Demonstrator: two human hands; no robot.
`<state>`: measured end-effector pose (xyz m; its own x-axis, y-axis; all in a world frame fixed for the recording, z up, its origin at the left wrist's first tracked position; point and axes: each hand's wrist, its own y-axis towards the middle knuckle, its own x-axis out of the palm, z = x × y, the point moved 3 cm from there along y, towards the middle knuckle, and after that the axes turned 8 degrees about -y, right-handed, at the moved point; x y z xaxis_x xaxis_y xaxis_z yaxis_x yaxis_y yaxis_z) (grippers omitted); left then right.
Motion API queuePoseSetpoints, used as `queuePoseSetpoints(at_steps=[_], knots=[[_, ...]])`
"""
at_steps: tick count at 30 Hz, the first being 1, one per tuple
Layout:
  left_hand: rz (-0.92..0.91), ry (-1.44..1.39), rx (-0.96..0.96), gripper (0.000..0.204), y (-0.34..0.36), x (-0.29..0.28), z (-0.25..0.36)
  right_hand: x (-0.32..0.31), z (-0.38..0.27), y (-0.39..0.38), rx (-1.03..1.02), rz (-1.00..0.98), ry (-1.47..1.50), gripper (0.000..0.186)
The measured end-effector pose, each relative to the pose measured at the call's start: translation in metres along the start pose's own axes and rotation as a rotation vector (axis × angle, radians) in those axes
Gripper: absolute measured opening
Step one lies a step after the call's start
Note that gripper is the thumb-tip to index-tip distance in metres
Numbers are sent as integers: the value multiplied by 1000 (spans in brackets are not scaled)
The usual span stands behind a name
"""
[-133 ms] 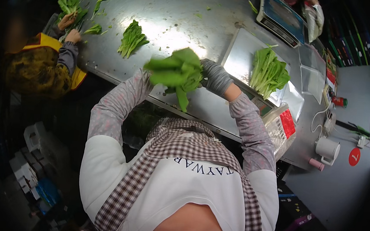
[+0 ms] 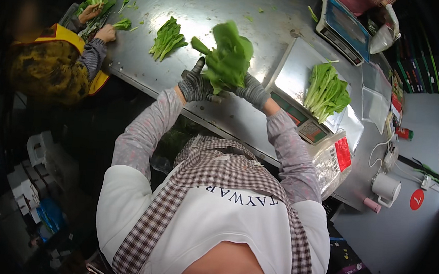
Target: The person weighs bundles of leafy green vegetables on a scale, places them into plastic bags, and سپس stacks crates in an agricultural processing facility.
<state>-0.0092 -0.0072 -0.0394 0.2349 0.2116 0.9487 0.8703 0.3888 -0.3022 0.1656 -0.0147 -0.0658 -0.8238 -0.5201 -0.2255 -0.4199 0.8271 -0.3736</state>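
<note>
A bunch of broad-leaved greens (image 2: pixel 225 56) is raised just above the steel table's front part. My right hand (image 2: pixel 250 91), in a grey glove, grips it low on its right, with the fingers partly hidden by the leaves. My left hand (image 2: pixel 197 84), in a striped grey glove, is at its lower left, thumb up and fingers apart. Another bunch (image 2: pixel 168 39) lies on the table just beyond. To the right, a pile of long-stemmed greens (image 2: pixel 325 91) rests on the steel pan of a scale (image 2: pixel 311 128).
At left, a co-worker (image 2: pixel 56 69) in yellow handles greens with both hands (image 2: pixel 104 34). A second scale (image 2: pixel 343 28) is at the back right. Plastic bags (image 2: pixel 332 168), a white kettle (image 2: pixel 385 187), a pink cylinder (image 2: pixel 371 203) and a cable stand along the table's right end.
The bunch has moved up and rightward in the view. My left hand, hidden behind leaves before, now shows with spread fingers, and my arms are closer together.
</note>
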Motion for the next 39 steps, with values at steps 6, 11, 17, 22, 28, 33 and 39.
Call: queuePoseSetpoints(at_steps=[6,11,17,22,28,33,39], knots=[[564,-75,305,63,-22,-101,-38,33,64,26,162,128,-553,50],[790,137,413,53,-13,-107,-65,30,68,16,369,158,-302,47],[970,324,307,54,9,-103,-66,31,57,4,237,142,37,42],[906,383,433,38,15,-102,-59,37,32,-13,317,68,295,33],[787,126,448,30,-3,-127,-63,36,37,-25,297,26,731,38],[533,11,606,23,-6,-101,-72,44,33,-29,218,-113,1037,37],[828,167,518,30,-1,-158,-54,54,47,-25,194,-49,855,44]])
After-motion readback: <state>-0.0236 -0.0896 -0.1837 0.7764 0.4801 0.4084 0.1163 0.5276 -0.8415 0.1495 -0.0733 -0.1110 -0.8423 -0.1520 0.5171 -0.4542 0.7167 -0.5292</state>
